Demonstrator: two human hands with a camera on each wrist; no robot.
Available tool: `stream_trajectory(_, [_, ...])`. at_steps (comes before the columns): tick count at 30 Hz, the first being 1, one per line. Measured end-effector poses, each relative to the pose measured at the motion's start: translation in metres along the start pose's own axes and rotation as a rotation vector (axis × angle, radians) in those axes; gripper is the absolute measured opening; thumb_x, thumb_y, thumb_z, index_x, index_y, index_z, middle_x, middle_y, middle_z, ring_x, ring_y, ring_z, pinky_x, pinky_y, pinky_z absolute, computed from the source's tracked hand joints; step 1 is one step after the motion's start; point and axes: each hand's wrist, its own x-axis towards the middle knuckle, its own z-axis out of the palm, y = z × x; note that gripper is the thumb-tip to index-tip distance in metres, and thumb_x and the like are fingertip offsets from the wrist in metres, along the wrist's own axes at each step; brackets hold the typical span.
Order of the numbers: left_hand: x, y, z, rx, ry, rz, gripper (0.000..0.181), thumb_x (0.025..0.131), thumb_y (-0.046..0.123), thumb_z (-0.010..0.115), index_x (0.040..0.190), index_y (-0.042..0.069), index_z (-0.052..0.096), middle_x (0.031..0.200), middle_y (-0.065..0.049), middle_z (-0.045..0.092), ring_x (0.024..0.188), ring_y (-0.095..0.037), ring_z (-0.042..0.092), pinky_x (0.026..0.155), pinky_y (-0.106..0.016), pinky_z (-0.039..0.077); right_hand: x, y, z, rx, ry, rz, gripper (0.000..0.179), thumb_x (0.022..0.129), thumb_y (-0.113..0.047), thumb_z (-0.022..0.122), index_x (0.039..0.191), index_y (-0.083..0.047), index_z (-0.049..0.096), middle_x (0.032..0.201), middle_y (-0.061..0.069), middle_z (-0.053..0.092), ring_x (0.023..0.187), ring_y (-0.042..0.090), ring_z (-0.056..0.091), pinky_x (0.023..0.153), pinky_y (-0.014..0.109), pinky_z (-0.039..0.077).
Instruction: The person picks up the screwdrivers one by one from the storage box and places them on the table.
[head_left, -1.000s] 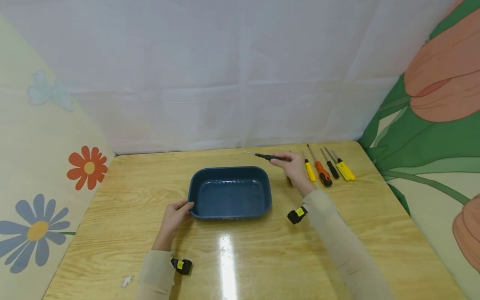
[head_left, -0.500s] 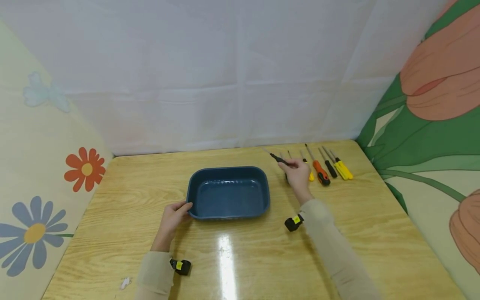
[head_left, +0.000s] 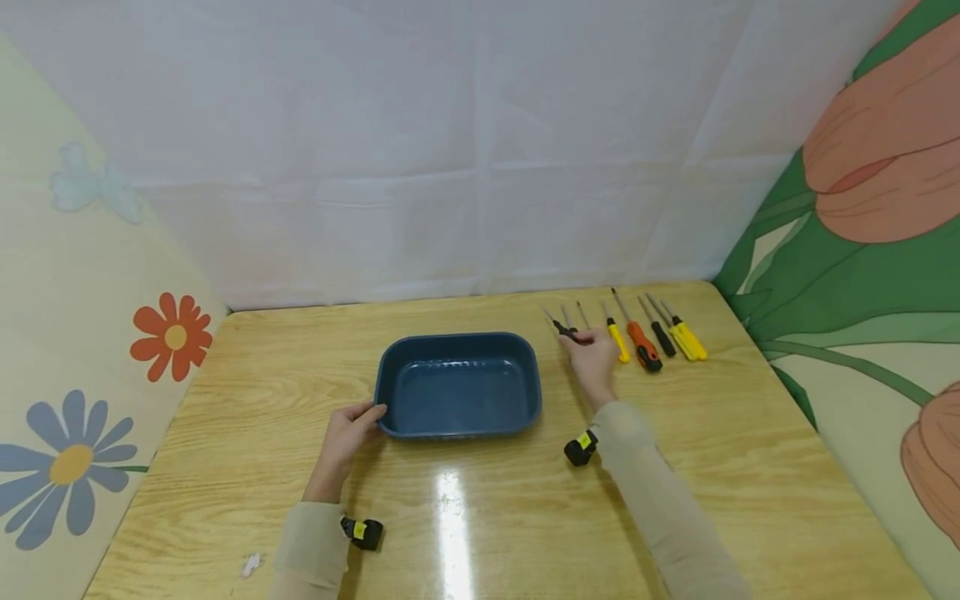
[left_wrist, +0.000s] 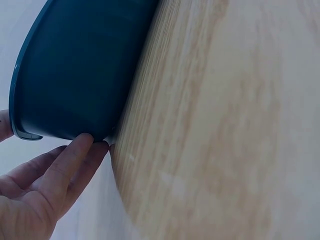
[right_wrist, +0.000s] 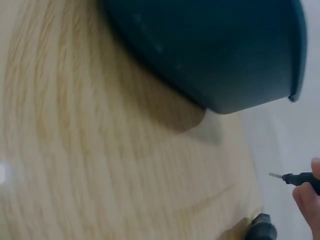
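A dark blue rectangular tray (head_left: 457,400) sits on the wooden table. My left hand (head_left: 348,429) grips its near left corner. In the left wrist view, the thumb is at the rim and the fingers press the outer wall (left_wrist: 70,100). To the right of the tray, my right hand (head_left: 592,362) pinches a black-handled screwdriver (head_left: 564,330), its thin shaft pointing away and to the left. The right wrist view catches that screwdriver (right_wrist: 300,178) between thumb and finger at the right edge. Whether it touches the table, I cannot tell.
Right of my right hand lies a row of screwdrivers: a yellow one (head_left: 618,340), an orange-and-black one (head_left: 643,343), a black one (head_left: 663,338) and yellow ones (head_left: 688,340). Shafts of others show behind the hand. A white curtain (head_left: 375,233) hangs along the table's far edge.
My right hand has drawn the black screwdriver to the right, away from the tray's far side, and toward the row. Its tip has swung toward the curtain. The left hand and tray stay put.
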Motion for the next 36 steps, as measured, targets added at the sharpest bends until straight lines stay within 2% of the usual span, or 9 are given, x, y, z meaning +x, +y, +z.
stream_trajectory(7, [0.0014,-0.0004,0.0005,0.002,0.002,-0.004,0.039,0.090,0.011,0.055,0.118,-0.015,0.051,0.111,-0.026,0.058,0.072,-0.007,0.062,0.073,-0.029,0.054,0.0019,0.0080,0.0029,-0.109,0.011,-0.033,0.023,0.071,-0.010,0.077,0.079,0.008,0.064,0.081,0.021,0.061,0.077,0.034,0.058,0.070,0.042,0.050])
stream_trajectory(17, [0.0007,0.0003,0.0000,0.007,0.006,-0.005,0.040,0.091,0.011,0.054,0.119,-0.016,0.049,0.111,-0.028,0.057,0.074,-0.010,0.063,0.073,-0.029,0.054,0.0019,0.0066,0.0021,-0.280,-0.044,-0.110,0.025,0.071,-0.013,0.077,0.069,0.003,0.058,0.071,0.017,0.058,0.070,0.034,0.054,0.065,0.042,0.046])
stream_trajectory(22, [-0.0005,0.0008,-0.0007,0.006,-0.004,0.000,0.040,0.092,0.012,0.053,0.120,-0.016,0.049,0.113,-0.030,0.055,0.079,-0.015,0.064,0.075,-0.032,0.054,0.0028,0.0073,0.0024,-0.358,-0.104,-0.156,0.022,0.073,-0.013,0.075,0.072,0.002,0.059,0.071,0.018,0.060,0.069,0.034,0.055,0.066,0.042,0.044])
stream_trajectory(27, [-0.0013,0.0016,-0.0005,0.003,-0.008,0.001,0.039,0.092,0.012,0.053,0.120,-0.015,0.049,0.113,-0.029,0.056,0.079,-0.014,0.064,0.075,-0.032,0.054,0.0044,0.0063,0.0040,-0.450,-0.189,-0.183,0.019,0.076,-0.012,0.072,0.079,0.005,0.064,0.079,0.020,0.064,0.074,0.034,0.059,0.071,0.044,0.046])
stream_trajectory(30, [-0.0013,0.0015,-0.0002,0.001,-0.006,0.001,0.039,0.091,0.011,0.053,0.120,-0.015,0.050,0.112,-0.029,0.056,0.079,-0.014,0.064,0.075,-0.032,0.054,0.0053,0.0050,0.0053,-0.522,-0.215,-0.230,0.018,0.077,-0.011,0.070,0.070,0.004,0.063,0.067,0.015,0.061,0.064,0.028,0.056,0.065,0.040,0.046])
stream_trajectory(32, [-0.0009,0.0011,-0.0001,-0.001,-0.005,-0.001,0.039,0.091,0.011,0.053,0.119,-0.015,0.050,0.112,-0.029,0.056,0.079,-0.015,0.064,0.075,-0.032,0.054,0.0056,0.0046,0.0062,-0.567,-0.236,-0.245,0.023,0.077,-0.010,0.067,0.061,0.002,0.057,0.055,0.009,0.051,0.053,0.022,0.047,0.054,0.035,0.042])
stream_trajectory(34, [-0.0005,0.0008,0.0000,-0.001,-0.004,-0.001,0.039,0.091,0.011,0.053,0.119,-0.015,0.050,0.111,-0.029,0.057,0.079,-0.014,0.064,0.075,-0.032,0.054,0.0049,0.0043,0.0070,-0.623,-0.254,-0.273,0.025,0.077,-0.009,0.066,0.059,0.002,0.053,0.054,0.008,0.046,0.052,0.022,0.046,0.048,0.035,0.040])
stream_trajectory(36, [-0.0003,0.0007,-0.0001,-0.001,-0.003,-0.002,0.038,0.091,0.011,0.054,0.119,-0.015,0.050,0.110,-0.028,0.057,0.079,-0.014,0.064,0.074,-0.031,0.054,0.0037,0.0037,0.0083,-0.690,-0.290,-0.280,0.023,0.078,-0.008,0.064,0.060,0.003,0.054,0.057,0.012,0.049,0.053,0.025,0.050,0.045,0.037,0.042])
